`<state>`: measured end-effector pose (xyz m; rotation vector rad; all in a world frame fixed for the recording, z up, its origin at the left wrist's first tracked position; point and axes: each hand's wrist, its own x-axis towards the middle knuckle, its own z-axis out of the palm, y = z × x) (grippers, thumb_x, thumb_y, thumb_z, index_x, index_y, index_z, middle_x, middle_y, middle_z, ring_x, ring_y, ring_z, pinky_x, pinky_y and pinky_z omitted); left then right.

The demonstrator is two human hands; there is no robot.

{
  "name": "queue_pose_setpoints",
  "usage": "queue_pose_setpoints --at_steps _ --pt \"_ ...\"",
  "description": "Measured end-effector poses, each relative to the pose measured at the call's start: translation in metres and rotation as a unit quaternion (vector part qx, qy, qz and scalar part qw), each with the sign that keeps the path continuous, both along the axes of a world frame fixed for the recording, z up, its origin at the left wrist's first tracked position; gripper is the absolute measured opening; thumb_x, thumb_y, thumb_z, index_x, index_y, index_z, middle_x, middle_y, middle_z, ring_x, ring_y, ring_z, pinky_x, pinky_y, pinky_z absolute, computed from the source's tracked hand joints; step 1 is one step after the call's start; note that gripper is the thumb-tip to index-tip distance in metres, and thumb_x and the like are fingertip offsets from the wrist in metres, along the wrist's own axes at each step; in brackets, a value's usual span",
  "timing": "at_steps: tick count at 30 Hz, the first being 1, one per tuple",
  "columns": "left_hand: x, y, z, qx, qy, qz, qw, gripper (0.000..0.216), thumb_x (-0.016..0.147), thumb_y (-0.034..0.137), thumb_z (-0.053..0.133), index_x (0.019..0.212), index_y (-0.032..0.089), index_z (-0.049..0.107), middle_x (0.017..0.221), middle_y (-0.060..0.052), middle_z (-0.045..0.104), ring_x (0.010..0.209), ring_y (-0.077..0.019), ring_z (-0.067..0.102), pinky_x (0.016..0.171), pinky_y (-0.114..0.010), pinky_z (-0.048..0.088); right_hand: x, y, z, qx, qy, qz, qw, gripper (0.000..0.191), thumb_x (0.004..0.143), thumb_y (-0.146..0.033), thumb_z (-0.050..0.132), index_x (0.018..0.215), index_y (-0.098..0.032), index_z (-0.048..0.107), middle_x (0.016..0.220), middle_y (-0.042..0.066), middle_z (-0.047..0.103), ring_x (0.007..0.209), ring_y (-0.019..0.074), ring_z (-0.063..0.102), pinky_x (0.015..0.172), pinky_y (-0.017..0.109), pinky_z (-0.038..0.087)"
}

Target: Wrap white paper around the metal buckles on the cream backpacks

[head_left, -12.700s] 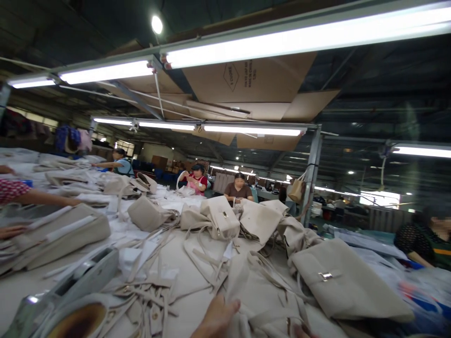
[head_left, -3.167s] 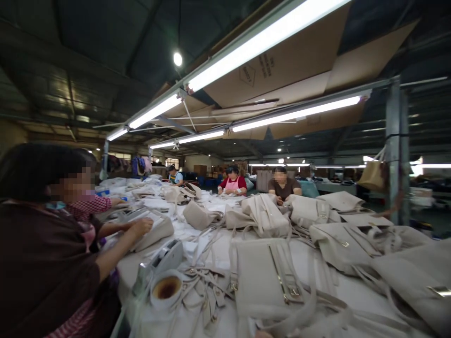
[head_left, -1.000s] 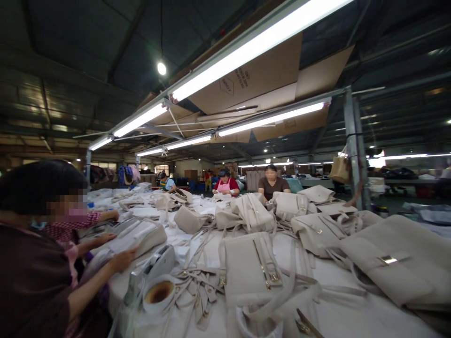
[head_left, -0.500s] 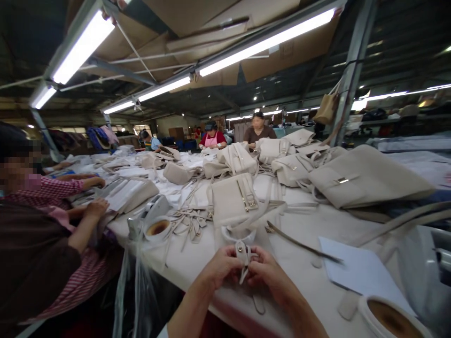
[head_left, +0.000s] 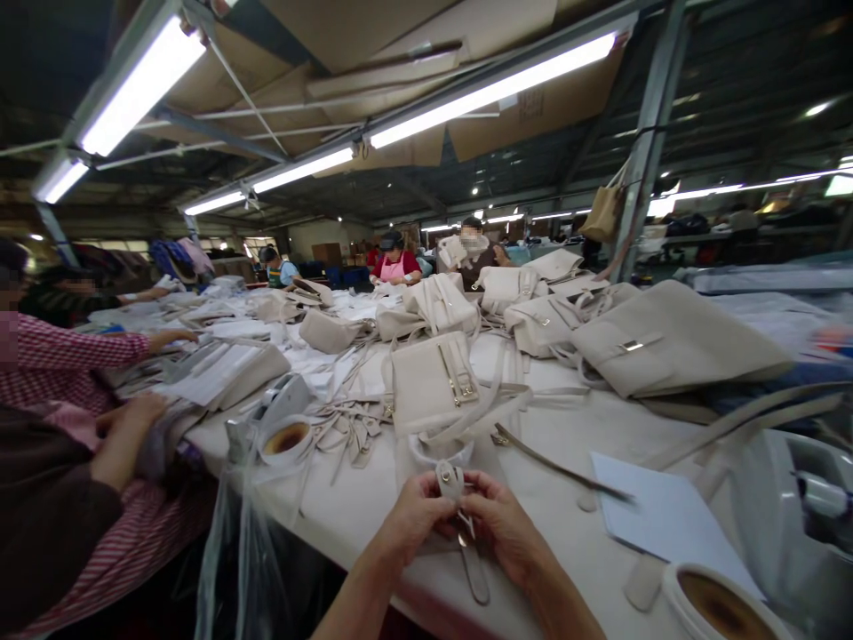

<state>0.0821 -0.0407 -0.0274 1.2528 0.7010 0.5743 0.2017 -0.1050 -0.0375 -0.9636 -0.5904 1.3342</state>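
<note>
My left hand and my right hand are both closed on a small beige strap tab with a metal snap, held just above the near edge of the white table. The strap's loose end hangs down between my hands. Right behind them stands a small white cup, and past it a flat beige bag lies face up with its straps and gold buckles showing.
Several beige bags are piled across the table. A glue-stained bowl and loose strap pieces lie at left, another bowl and white paper at right. Co-workers sit at left and at the far end.
The view first swung down from the ceiling lights, bringing my hands into sight. My hands have since turned the strap tab, and its loose end now hangs lower. The person at left pulled a hand back.
</note>
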Motion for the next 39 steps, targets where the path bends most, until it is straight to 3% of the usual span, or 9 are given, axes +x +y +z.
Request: queue_pose_setpoints --at_steps 3,6,12,17,23,30,39 --pt "-0.006 0.006 -0.004 -0.066 -0.04 0.003 0.997 0.031 0.053 0.026 0.081 0.074 0.01 0.065 0.071 -0.004 0.064 0.062 -0.0125 0.058 0.061 -0.026 0.046 0.0 0.002 -0.005 0.006 -0.026 0.003 1.0 0.032 0.055 -0.025 0.081 0.081 -0.015 0.067 0.066 0.0 0.068 0.059 0.0151 0.062 0.057 0.027 0.046" --pt "-0.012 0.011 -0.009 -0.104 -0.056 0.03 0.993 0.036 0.051 0.034 0.085 0.062 0.013 0.057 0.061 0.001 0.056 0.055 -0.0086 0.049 0.056 -0.024 0.042 0.001 0.002 -0.007 0.02 -0.045 0.013 0.999 0.033 0.057 -0.033 0.083 0.079 -0.015 0.067 0.067 0.0 0.067 0.056 0.0134 0.059 0.052 0.025 0.042" --pt "-0.015 0.012 -0.007 -0.117 -0.057 0.027 0.991 0.04 0.052 0.038 0.086 0.07 0.012 0.062 0.062 0.001 0.055 0.054 -0.0073 0.047 0.051 -0.021 0.037 0.0 -0.003 0.003 0.017 -0.056 0.035 0.998 0.039 0.058 -0.037 0.084 0.088 -0.016 0.07 0.07 0.001 0.069 0.053 0.0104 0.055 0.05 0.022 0.038" --pt "-0.017 0.006 0.004 -0.033 0.035 0.004 0.999 0.031 0.054 0.035 0.08 0.066 0.011 0.064 0.062 -0.002 0.061 0.055 -0.0102 0.053 0.049 -0.021 0.039 -0.004 0.0 0.004 0.01 -0.076 0.014 0.997 0.041 0.054 -0.039 0.086 0.084 -0.015 0.071 0.057 -0.002 0.064 0.044 0.0075 0.046 0.044 0.021 0.032" --pt "-0.017 0.004 0.003 0.02 0.106 -0.005 0.994 0.022 0.057 0.032 0.073 0.066 0.014 0.063 0.06 -0.002 0.064 0.053 -0.0122 0.057 0.045 -0.02 0.036 -0.005 0.003 0.003 0.02 -0.102 0.02 0.994 0.039 0.052 -0.041 0.085 0.077 -0.015 0.073 0.055 -0.001 0.065 0.046 0.0108 0.051 0.045 0.023 0.034" --pt "-0.014 0.004 -0.001 0.009 0.093 -0.006 0.996 0.017 0.055 0.025 0.069 0.068 0.016 0.061 0.057 0.002 0.061 0.05 -0.0105 0.053 0.044 -0.019 0.037 -0.002 0.002 -0.002 0.018 -0.145 0.03 0.989 0.035 0.061 -0.045 0.079 0.08 -0.017 0.075 0.053 -0.001 0.064 0.043 0.0096 0.046 0.043 0.022 0.031" --pt "-0.022 -0.001 0.009 -0.018 0.089 -0.037 0.995 0.03 0.059 0.033 0.073 0.081 0.014 0.066 0.066 -0.003 0.066 0.062 -0.0138 0.06 0.053 -0.021 0.042 -0.002 0.004 -0.003 0.028 -0.166 0.007 0.986 0.035 0.06 -0.045 0.08 0.08 -0.018 0.076 0.051 -0.003 0.062 0.043 0.0097 0.045 0.042 0.023 0.034"
